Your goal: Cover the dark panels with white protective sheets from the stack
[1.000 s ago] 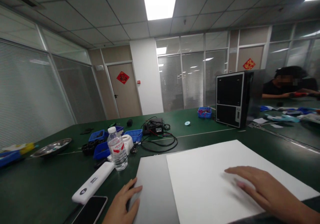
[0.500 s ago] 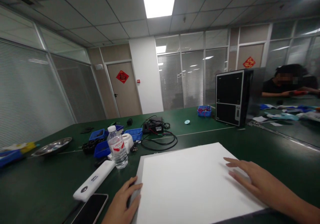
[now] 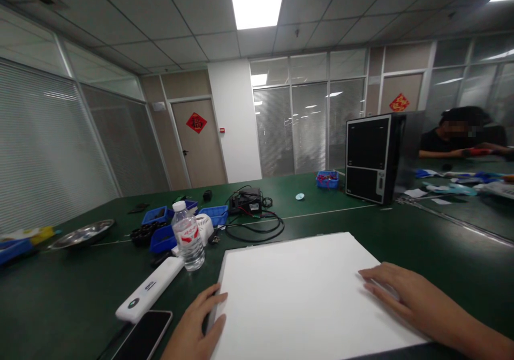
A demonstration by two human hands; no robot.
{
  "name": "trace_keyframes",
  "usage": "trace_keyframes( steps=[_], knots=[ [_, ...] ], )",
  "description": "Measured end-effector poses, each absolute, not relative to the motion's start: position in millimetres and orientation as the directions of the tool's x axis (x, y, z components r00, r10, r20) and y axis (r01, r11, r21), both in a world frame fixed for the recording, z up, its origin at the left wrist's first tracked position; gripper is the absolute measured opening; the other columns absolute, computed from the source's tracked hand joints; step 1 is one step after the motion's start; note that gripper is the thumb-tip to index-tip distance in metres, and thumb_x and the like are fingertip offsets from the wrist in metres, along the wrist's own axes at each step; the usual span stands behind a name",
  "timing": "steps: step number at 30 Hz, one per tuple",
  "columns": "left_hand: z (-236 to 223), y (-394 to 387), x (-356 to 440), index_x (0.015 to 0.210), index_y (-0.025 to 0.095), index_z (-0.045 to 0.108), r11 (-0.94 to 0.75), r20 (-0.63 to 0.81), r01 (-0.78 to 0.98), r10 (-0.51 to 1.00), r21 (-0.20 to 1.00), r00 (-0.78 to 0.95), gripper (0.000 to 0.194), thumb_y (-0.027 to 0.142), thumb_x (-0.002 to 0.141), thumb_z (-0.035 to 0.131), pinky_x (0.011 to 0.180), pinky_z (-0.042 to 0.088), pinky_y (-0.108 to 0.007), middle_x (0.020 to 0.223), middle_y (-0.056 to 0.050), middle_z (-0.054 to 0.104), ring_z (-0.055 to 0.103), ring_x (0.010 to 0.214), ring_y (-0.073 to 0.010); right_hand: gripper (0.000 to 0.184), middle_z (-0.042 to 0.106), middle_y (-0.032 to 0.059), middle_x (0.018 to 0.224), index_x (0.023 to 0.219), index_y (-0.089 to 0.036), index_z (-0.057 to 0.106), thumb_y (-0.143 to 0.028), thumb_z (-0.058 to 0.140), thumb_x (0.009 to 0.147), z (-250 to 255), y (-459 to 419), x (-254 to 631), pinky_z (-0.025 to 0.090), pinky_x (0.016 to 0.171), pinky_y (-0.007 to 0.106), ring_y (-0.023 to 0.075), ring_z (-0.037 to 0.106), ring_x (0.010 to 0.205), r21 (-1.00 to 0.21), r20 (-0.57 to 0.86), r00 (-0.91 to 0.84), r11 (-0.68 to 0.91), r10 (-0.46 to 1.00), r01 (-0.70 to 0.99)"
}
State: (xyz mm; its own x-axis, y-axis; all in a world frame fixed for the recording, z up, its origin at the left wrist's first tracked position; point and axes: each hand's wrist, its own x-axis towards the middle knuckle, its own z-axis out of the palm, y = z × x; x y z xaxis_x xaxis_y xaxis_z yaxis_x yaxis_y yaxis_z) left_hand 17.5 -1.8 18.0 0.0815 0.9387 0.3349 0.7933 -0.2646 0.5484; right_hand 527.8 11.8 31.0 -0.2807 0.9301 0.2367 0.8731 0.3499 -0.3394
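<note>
A large white sheet (image 3: 297, 296) lies flat in front of me, with a thin dark edge showing beneath it along the near side. At its left edge rests my left hand (image 3: 196, 322), fingers apart and fingertips on the sheet's rim. My right hand (image 3: 401, 293) lies over the right edge, its fingers stretched out across the border of the sheet. Neither hand is closed round anything. Left of the sheet are a smartphone (image 3: 142, 336), a long white device (image 3: 150, 290) and a water bottle (image 3: 188, 237).
Blue bins (image 3: 163, 238), a black adapter with cables (image 3: 249, 202) and a metal dish (image 3: 82, 235) sit on the green table (image 3: 48, 296). A black computer case (image 3: 367, 159) stands at the back right. Beyond it a person (image 3: 439, 140) leans on the table.
The white sheet has shifted slightly left, covering most of the grey strip at its left edge. My right hand has come down onto its right edge. My left hand has barely moved.
</note>
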Motion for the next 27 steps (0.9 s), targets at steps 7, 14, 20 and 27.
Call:
trace_keyframes(
  steps=[7,14,20,27],
  knots=[
    [17,-2,12,0.116,0.027,0.079,-0.25,0.307,0.818,0.947,0.518,0.094,0.037,0.037,0.084,0.064,0.112,0.047,-0.05,0.141,-0.009,0.068,0.065,0.128,-0.032,0.05,0.068,0.0054,0.131,0.133,-0.033,0.066,-0.061,0.043,0.098,36,9,521,0.051,0.108,0.048,0.025,0.064,0.119,-0.308,0.165,-0.319,0.356,0.933,0.882],
    [22,-2,18,0.114,0.028,0.08,-0.242,0.301,0.797,0.95,0.553,0.079,0.038,0.038,0.08,0.066,0.115,0.042,-0.053,0.141,-0.008,0.068,0.063,0.13,-0.0326,0.05,0.069,0.0061,0.129,0.131,-0.032,0.067,-0.059,0.041,0.099,28,9,520,0.053,0.106,0.052,0.0261,0.066,0.116,-0.253,0.209,-0.328,0.374,0.922,0.892],
    [18,-2,14,0.122,0.028,0.076,-0.284,0.305,0.829,0.941,0.482,0.145,0.038,0.038,0.09,0.057,0.115,0.043,-0.051,0.144,-0.006,0.064,0.061,0.133,-0.0295,0.056,0.062,0.0024,0.141,0.135,-0.033,0.064,-0.065,0.037,0.098,26,7,512,0.045,0.115,0.055,0.0279,0.056,0.133,-0.163,0.158,-0.311,0.335,0.937,0.928],
    [12,-2,11,0.128,0.033,0.072,-0.315,0.307,0.841,0.933,0.44,0.189,0.038,0.039,0.093,0.057,0.115,0.042,-0.049,0.148,-0.001,0.06,0.055,0.138,-0.0289,0.06,0.057,0.0043,0.145,0.138,-0.031,0.062,-0.066,0.034,0.098,26,5,504,0.042,0.115,0.059,0.0308,0.052,0.136,-0.059,0.155,-0.351,0.364,0.923,0.93]
  ],
)
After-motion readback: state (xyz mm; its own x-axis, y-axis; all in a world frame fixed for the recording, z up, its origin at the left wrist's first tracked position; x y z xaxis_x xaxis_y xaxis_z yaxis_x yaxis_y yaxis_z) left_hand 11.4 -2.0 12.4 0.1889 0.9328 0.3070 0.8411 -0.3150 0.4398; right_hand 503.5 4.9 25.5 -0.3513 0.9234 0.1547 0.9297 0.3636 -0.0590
